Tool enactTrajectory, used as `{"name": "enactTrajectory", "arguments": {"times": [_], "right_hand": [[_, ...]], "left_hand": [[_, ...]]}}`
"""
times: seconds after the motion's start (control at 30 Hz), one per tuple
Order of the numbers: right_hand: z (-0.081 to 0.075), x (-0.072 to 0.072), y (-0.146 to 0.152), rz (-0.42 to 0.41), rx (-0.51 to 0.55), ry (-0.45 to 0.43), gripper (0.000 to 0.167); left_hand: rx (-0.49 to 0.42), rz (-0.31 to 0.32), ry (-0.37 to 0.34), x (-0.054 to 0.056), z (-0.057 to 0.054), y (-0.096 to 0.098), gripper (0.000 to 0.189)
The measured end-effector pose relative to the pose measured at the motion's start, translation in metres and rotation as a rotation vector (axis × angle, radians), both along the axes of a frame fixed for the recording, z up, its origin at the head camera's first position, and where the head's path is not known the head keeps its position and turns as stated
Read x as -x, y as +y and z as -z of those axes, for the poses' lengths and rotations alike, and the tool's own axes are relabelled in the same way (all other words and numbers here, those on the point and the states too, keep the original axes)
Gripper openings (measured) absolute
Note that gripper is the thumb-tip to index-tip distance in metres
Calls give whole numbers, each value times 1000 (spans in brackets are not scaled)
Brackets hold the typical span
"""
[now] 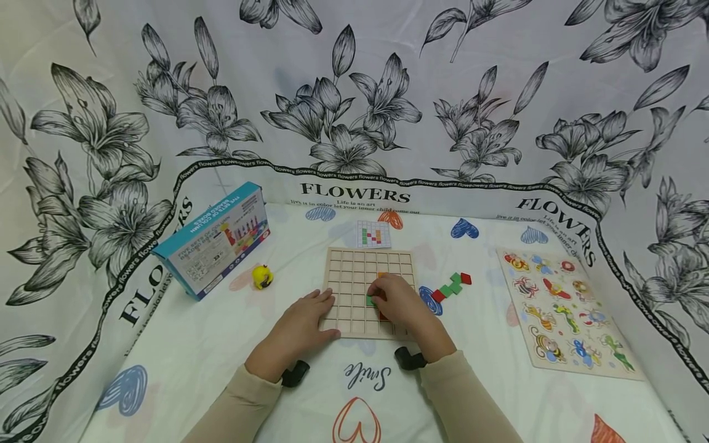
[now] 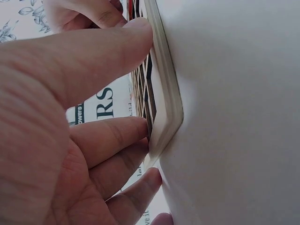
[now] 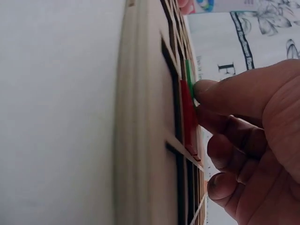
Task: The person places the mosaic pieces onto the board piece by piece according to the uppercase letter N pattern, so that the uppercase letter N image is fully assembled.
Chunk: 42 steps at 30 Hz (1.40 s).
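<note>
A pale wooden board [image 1: 344, 320], square with a raised grid of shallow cells and rounded corners, lies on a table [image 1: 310, 400] under white printed cloth. The right hand [image 1: 397, 300] pinches a thin, flat green tile [image 3: 189, 78] between thumb and index finger, the gap closed to the tile, its other fingers bent. The tile is over the board's middle, nearer the near edge than the far; whether it is fully seated I cannot tell. A glossy red tile [image 3: 188, 122] lies just beside it, on the near side, and an orange tile [image 1: 382, 275] shows just beyond the hand.

The left hand [image 1: 301, 321] holds nothing, its fingers spread along the board's left edge, its thumb on the near edge by the corner. Cloth stretches from the near edge to the table's front.

Off the right edge, 5 small square loose tiles [image 1: 455, 287] lie in a slanting line, partway to an insect puzzle board [image 1: 573, 314] near the table's right edge. A paper grid card [image 1: 373, 234] lies just past the far edge. Leftward stand a round yellow toy [image 1: 263, 277] and a cardboard box [image 1: 216, 246].
</note>
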State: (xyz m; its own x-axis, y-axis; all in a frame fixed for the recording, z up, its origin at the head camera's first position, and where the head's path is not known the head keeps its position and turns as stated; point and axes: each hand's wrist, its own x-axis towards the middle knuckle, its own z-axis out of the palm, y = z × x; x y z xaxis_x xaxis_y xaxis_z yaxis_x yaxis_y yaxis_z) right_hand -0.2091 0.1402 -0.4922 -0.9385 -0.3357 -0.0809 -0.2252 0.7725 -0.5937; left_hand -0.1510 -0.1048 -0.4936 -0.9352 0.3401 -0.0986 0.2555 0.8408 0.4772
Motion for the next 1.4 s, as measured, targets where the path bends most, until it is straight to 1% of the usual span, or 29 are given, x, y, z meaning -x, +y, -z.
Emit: {"name": "enactTrajectory", "arguments": {"times": [0.17,0.33,0.53,0.7,0.87,1.03,1.2,1.3,1.4], "right_hand": [[4,0,0,-26,-29,68,7],[5,1,1,-32,-36,83,7],[3,-1,0,-28,-49,66,8],[0,-2,1,-30,-61,30,15],[-3,-2,2,-57,-69,20,17],[-5,1,1,-88,-90,5,19],[-5,4,0,-110,-107,12,19],[-4,4,0,-100,-85,12,19],[-5,3,0,-87,-29,2,14]], "left_hand": [[0,-2,2,-1,-2,0,76],[1,-4,2,-1,-3,0,76],[2,-6,-5,-1,-3,0,76],[-3,-3,-3,-1,-3,0,76],[-5,-1,0,-1,-3,0,76],[-6,-2,5,-1,-3,0,76],[-11,-3,5,-2,-3,0,75],[-8,0,3,-1,-2,0,76],[-4,5,7,-1,-1,0,76]]}}
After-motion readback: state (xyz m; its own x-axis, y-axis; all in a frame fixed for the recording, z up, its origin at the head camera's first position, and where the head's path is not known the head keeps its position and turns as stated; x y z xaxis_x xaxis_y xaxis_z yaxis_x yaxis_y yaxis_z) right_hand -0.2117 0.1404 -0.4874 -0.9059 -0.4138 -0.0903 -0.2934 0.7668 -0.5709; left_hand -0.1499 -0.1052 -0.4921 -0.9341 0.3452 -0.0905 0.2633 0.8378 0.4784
